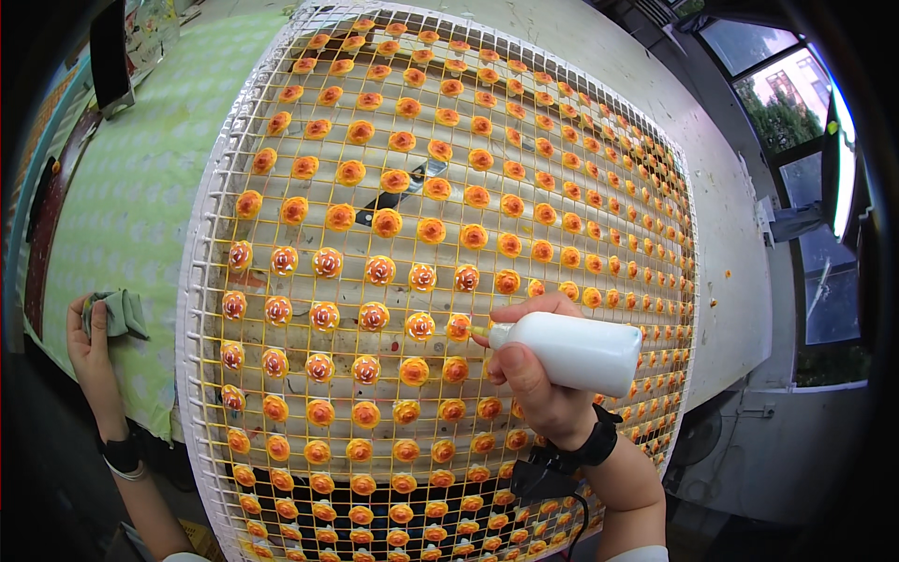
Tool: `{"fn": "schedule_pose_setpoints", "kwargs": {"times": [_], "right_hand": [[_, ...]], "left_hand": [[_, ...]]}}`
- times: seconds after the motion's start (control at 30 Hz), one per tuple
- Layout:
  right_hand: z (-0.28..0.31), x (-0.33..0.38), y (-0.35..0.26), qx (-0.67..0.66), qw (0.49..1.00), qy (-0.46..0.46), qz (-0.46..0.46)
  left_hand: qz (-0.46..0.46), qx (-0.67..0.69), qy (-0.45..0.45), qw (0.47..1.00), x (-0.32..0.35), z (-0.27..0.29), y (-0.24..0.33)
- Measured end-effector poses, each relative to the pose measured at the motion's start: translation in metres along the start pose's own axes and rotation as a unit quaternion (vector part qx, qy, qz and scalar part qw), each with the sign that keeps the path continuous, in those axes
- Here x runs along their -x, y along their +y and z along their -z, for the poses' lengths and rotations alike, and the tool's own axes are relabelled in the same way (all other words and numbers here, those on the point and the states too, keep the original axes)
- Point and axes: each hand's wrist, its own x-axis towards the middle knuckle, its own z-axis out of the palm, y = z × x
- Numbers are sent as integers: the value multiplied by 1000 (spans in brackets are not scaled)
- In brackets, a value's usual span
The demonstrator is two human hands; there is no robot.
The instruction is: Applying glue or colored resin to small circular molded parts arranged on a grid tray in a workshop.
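Observation:
A large white wire rack (201,281) with a yellow grid carries several rows of small orange flower-shaped pieces (386,223). Those in the left middle rows (326,262) have white lines on them. My right hand (529,375) grips a white squeeze bottle (576,351), its yellow tip touching an orange piece (459,326) near the rack's centre. My left hand (89,342) rests at the edge of the green table to the rack's left, clutching a grey-green cloth (120,312).
A table with a pale green patterned cover (140,187) lies under the rack's left side. A white paint-spotted worktop (740,281) runs along the right. Windows (796,94) are at the far right. A dark upright device (110,51) stands at top left.

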Motion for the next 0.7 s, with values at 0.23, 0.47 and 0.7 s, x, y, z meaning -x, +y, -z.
{"fn": "schedule_pose_setpoints", "kwargs": {"times": [0.23,0.47,0.7], "right_hand": [[1,1,4,-18,1000,7,23],[1,1,-3,-16,1000,-1,-20],[0,1,-6,-28,999,-2,-23]], "left_hand": [[-9,0,8,1000,1,-2,1],[-2,6,12,1000,0,0,0],[16,5,-1,1000,0,3,-1]]}}
